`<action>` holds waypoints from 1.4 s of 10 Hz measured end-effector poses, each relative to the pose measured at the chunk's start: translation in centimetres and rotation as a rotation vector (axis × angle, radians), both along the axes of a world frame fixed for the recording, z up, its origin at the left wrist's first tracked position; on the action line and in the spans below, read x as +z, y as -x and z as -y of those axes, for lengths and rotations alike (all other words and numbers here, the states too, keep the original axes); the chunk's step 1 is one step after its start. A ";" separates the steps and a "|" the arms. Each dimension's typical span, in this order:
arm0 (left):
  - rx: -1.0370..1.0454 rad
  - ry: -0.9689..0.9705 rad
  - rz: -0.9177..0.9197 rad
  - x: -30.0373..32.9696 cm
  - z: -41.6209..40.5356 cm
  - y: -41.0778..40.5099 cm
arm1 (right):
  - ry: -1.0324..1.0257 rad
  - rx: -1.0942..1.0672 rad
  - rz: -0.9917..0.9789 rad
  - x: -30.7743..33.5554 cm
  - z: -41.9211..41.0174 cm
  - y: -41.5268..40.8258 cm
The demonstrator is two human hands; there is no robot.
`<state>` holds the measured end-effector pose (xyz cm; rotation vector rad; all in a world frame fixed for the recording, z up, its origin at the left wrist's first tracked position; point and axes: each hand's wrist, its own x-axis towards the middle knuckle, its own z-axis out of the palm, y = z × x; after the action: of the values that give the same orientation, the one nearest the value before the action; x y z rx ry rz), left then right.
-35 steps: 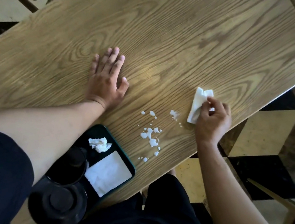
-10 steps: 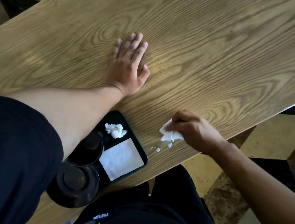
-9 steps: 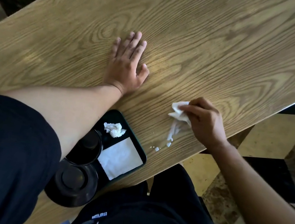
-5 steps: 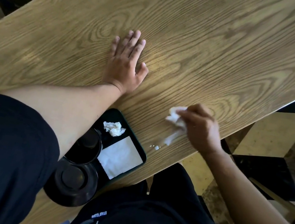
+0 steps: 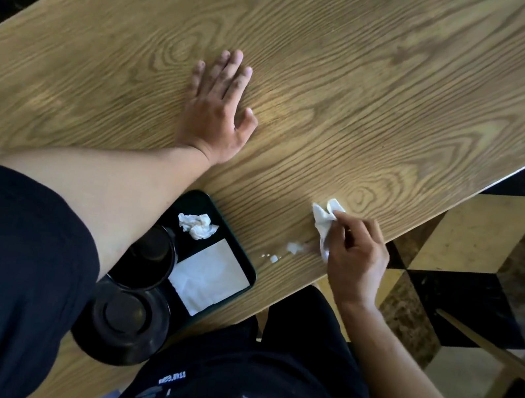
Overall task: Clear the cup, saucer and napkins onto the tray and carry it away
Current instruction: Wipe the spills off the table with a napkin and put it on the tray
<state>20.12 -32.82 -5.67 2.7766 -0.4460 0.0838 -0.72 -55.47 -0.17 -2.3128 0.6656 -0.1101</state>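
Napkin in hand: my right hand (image 5: 357, 259) pinched a crumpled white napkin (image 5: 323, 223) against the table (image 5: 378, 79), near its front edge
Scraps: a few white bits (image 5: 294, 248) lay just beside that napkin, between it and the tray (image 5: 250, 275)
Tray load: a balled napkin (image 5: 197, 225), a flat napkin (image 5: 211, 277) and the dark cup (image 5: 148, 258) sat on the tray; the saucer (image 5: 123, 325) lay at its near end
Left hand: my left hand (image 5: 216, 111) rested flat on the wood, fingers straight and slightly apart
Doing it well: I judged short, low sweeps toward the tray best, wad pressed down so no bits slipped over the edge
Risk: scraps so light could scatter to the floor (image 5: 485, 271)
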 end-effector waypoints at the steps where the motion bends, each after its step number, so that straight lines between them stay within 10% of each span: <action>1: -0.005 0.008 0.016 -0.3 0.0 0.0 | 0.025 0.008 -0.024 0.0 -4.2 1.7; 3: -0.004 0.004 0.023 -0.4 -0.1 0.0 | -0.153 -0.112 -0.070 -0.5 -7.6 0.4; 6: -0.006 0.000 0.011 -0.3 -0.2 0.0 | -0.066 1.168 -0.043 -1.6 -0.3 -0.1; 9: -0.007 -0.011 0.004 -0.2 -0.1 0.0 | -0.042 0.192 0.043 -1.8 -1.1 -2.1; 10: -0.008 -0.007 -0.004 -0.2 0.0 0.0 | -0.070 0.669 0.090 -1.8 -3.6 2.1; 11: -0.013 0.002 -0.016 -0.1 -0.2 0.0 | -0.037 0.698 0.078 -1.4 0.4 1.9; 14: -0.016 0.003 -0.012 0.3 -0.1 0.0 | -0.204 -0.105 -0.128 1.0 3.5 -3.3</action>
<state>20.14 -32.69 -5.40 2.7684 -0.4638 0.0641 2.57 -59.01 0.86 -2.1013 0.8246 0.0564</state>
